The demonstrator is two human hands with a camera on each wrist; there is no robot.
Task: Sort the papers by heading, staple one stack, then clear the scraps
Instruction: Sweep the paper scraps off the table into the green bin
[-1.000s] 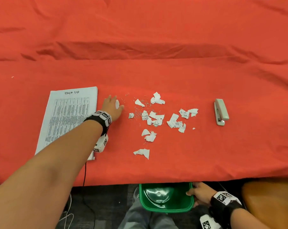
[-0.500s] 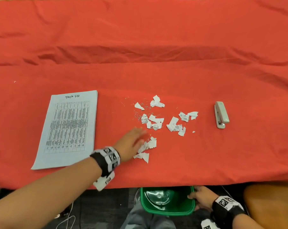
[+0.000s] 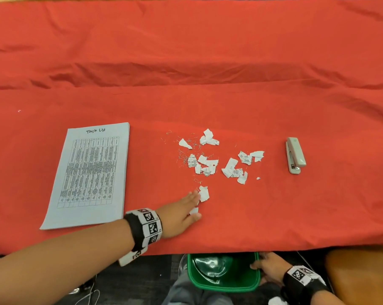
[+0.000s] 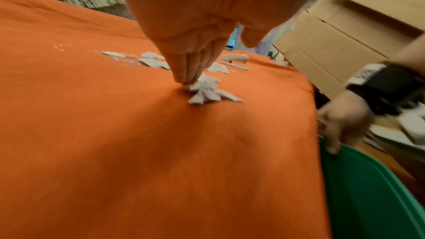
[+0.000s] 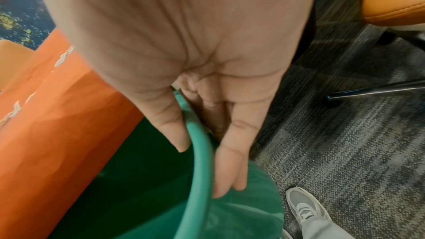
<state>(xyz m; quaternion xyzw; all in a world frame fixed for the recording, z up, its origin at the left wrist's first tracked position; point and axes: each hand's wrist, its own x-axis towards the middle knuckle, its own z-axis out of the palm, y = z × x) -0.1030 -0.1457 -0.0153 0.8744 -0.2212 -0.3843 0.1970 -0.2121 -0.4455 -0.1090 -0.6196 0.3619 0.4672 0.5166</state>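
Head view shows the left hand laid on the red tablecloth of the table, fingers straight and together, their edge against a small bunch of paper scraps near the front edge. Left wrist view confirms this: the fingertips press down at the cloth with the gathered scraps piled just ahead of them; nothing is pinched. The remaining scraps lie scattered farther back, mixed with loose staples, between the "Task List" paper stack on the left and the stapler on the right. The right hand grips the rim of a green bin held below the table edge; right wrist view shows the thumb inside the rim and the fingers outside. Judgement: the step in hand is clearing the scraps by sweeping them over the edge into the bin. The scraps are light, thin and limp, so they should slide readily but may flutter or slip under a fingertip; a flat hand edge kept against the cloth suits them better than picking. The soft cloth may wrinkle and trap pieces, and the staples are small and sharp.
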